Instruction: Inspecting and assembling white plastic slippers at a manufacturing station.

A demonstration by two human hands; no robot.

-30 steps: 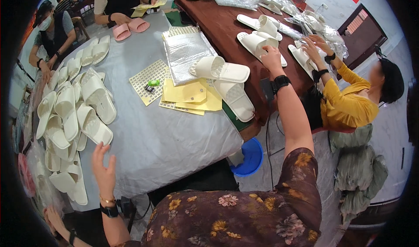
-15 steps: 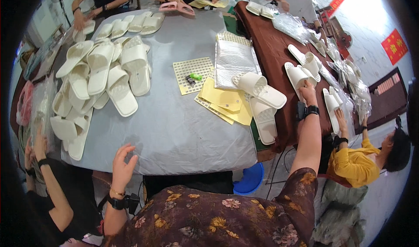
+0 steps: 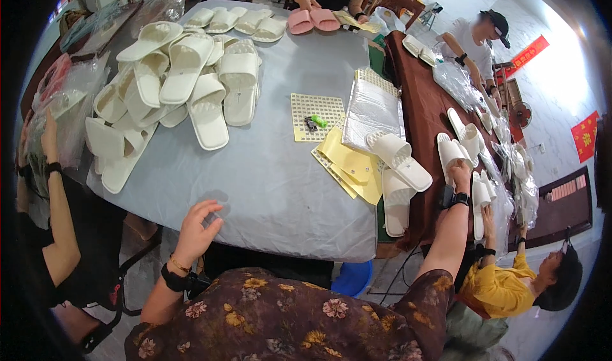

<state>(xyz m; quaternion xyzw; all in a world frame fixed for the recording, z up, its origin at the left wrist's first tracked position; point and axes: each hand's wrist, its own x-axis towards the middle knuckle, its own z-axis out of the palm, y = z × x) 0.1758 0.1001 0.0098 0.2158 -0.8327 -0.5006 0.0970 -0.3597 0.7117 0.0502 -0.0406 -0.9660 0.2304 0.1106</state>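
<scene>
On cloth [image 3: 422,109], slipper [image 3: 450,149] runs near-to-far.

Grey-covered surface [image 3: 287,189], heaped white slippers [image 3: 185,68] at left, a row of slippers [image 3: 269,29] along the far side, yellow sheets [image 3: 347,159] and a silvery pouch [image 3: 373,112] at right, beside it a brown-clothed surface [image 3: 417,100] bearing more slippers [image 3: 448,147] and clear plastic bags [image 3: 456,84].
</scene>
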